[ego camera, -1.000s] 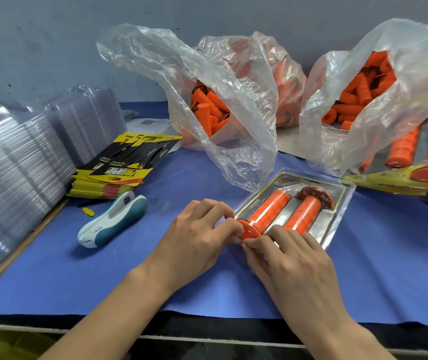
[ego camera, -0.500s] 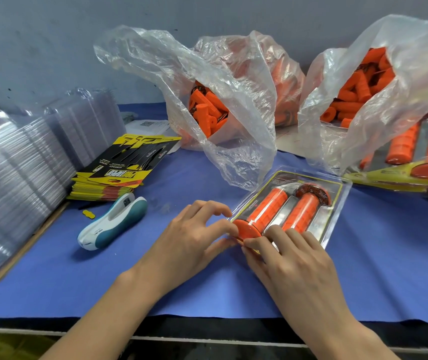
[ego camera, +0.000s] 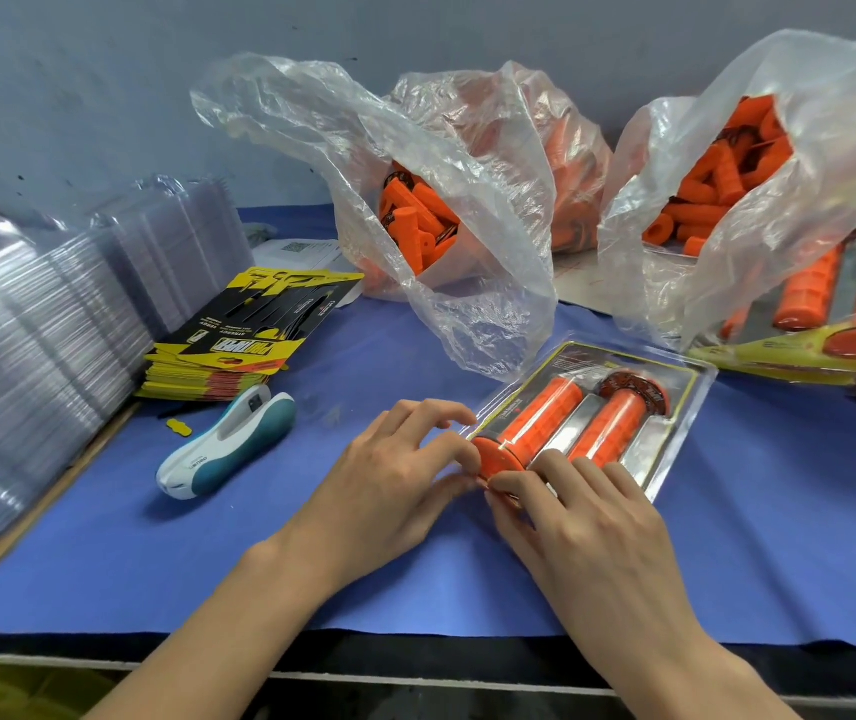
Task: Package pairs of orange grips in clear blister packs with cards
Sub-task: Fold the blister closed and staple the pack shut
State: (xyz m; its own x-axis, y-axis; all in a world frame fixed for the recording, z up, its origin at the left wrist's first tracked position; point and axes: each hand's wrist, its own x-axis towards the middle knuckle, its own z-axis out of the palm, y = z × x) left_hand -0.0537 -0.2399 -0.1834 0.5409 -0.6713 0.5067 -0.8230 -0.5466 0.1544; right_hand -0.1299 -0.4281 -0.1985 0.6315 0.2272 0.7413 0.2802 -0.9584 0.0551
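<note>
1. One blister pack lies flat on the blue table, right of centre, its long axis running from near-left to far-right
2. It holds two orange grips side by side along that axis: the left grip has its flange at the near end, the right grip has its black-printed flange at the far end
3. Two hands meet at the pack's near-left corner: the left hand pinches the edge by the flange, and the right hand lies over the near end with its thumb against the edge
4. Three clear bags of loose grips stand at the far side
5. One stack of cards, one stapler and two stacks of empty shells sit on the left
</note>
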